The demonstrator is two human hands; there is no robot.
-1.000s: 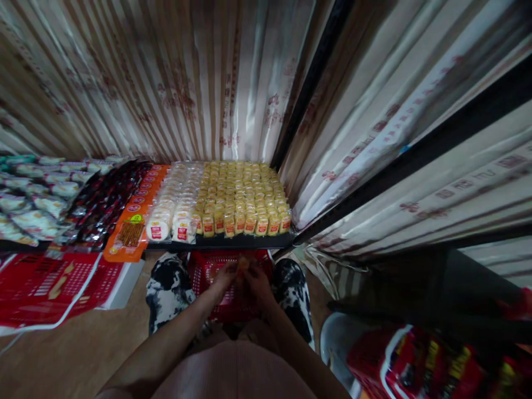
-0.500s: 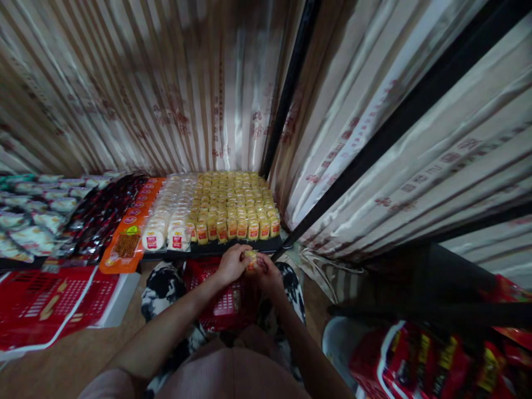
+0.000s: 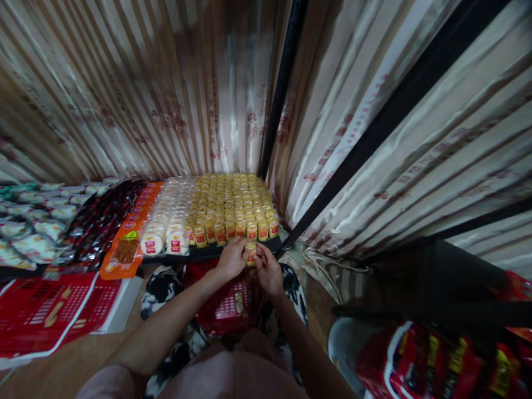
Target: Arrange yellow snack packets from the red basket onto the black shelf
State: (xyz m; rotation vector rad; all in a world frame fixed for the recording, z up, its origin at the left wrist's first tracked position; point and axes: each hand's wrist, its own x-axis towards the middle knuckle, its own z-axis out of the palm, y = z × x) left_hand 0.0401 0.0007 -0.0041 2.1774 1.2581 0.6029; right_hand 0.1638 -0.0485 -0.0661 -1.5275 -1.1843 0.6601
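My left hand (image 3: 231, 259) and my right hand (image 3: 268, 270) are closed together on one small yellow snack packet (image 3: 250, 252). They hold it at the front edge of a low dark shelf (image 3: 233, 250), just below the front row of yellow packets (image 3: 233, 208) that stand in tight rows. White round packets (image 3: 168, 224) fill the rows to the left of the yellow ones. A red plastic basket (image 3: 226, 307) sits between my knees under my hands, with a packet or two lying in it.
Striped curtains (image 3: 166, 100) hang behind the shelf and along the right side, with black frame bars (image 3: 282, 94) between them. Orange, dark red and pale packets (image 3: 62, 221) cover the shelf's left part. A red printed box (image 3: 50, 302) lies on the floor at left. Red bags (image 3: 419, 354) sit at lower right.
Both hands rose from over the red basket up to the shelf's front edge, carrying the small yellow packet with them. My view tilted slightly downward.
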